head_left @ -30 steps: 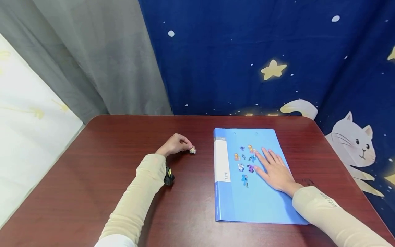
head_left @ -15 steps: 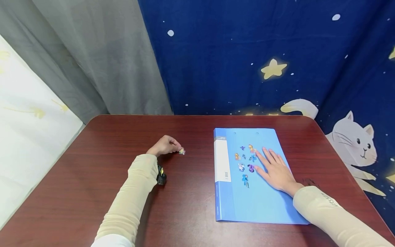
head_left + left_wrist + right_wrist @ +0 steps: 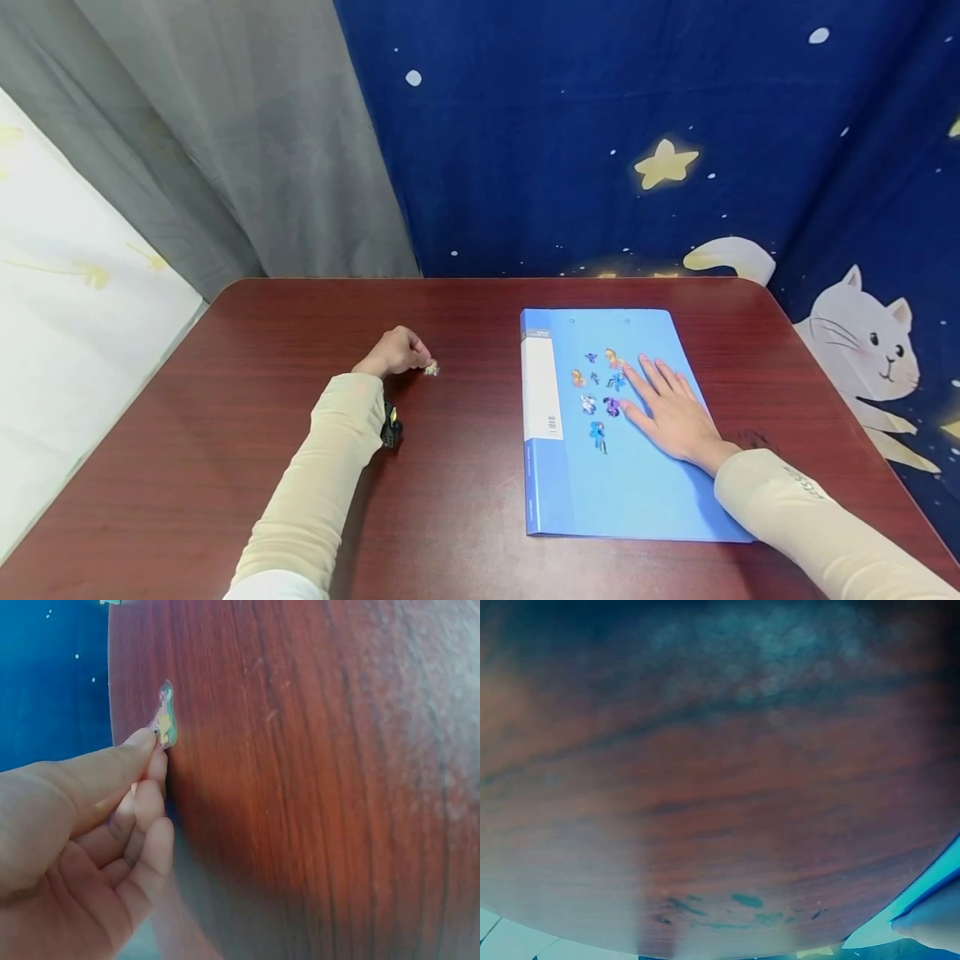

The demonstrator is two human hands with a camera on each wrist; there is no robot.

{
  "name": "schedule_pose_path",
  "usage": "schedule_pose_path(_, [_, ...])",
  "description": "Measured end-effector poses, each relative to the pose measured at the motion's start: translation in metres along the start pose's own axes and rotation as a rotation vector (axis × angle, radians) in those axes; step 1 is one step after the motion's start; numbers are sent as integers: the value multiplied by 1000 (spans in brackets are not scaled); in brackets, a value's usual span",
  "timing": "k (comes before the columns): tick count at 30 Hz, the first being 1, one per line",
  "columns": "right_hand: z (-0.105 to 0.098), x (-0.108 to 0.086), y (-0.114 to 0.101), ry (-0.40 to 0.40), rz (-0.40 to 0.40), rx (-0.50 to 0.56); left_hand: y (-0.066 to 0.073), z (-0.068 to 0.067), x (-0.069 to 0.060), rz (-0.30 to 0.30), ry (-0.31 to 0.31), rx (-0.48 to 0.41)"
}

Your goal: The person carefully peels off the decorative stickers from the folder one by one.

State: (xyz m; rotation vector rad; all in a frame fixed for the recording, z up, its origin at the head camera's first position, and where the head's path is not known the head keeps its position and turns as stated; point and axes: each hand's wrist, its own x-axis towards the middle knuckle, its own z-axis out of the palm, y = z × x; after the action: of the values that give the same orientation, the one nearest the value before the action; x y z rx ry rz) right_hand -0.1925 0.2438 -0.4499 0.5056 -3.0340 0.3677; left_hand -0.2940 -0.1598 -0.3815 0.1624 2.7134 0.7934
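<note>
Between thumb and forefinger, my left hand (image 3: 396,351) pinches a small colourful sticker (image 3: 432,367) low over the table, left of the folder. The left wrist view shows the left hand (image 3: 97,817) with its other fingers curled, and the sticker (image 3: 166,718) standing out from the fingertips, with pink, yellow and green on it. My right hand (image 3: 675,421) lies flat with spread fingers on the blue folder (image 3: 637,500). Beside its fingertips are several stickers on the folder, among them a purple one (image 3: 612,407), a blue one (image 3: 597,434) and an orange one (image 3: 578,378).
The dark red wooden table (image 3: 465,492) runs back to a grey curtain (image 3: 300,150) and a blue curtain (image 3: 525,150) with stars and a cat. Dark marks (image 3: 752,438) show on the table right of the folder.
My left hand has moved left, away from the folder, with the sticker still pinched; most of that shift came in the first half second. The right hand has stayed on the folder.
</note>
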Motion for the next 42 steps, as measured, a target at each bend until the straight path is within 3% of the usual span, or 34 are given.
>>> schedule_pose_path(15, [0, -2, -3, 5, -4, 5, -4, 6, -1, 90, 79, 69])
schedule_pose_path(22, [1, -3, -3, 3, 1, 3, -4, 7, -5, 66, 102, 61])
schedule_pose_path(30, [1, -2, -2, -5, 7, 4, -6, 10, -5, 100, 159, 45])
schedule_pose_path(42, [-1, 0, -1, -5, 3, 3, -3, 9, -5, 109, 140, -4])
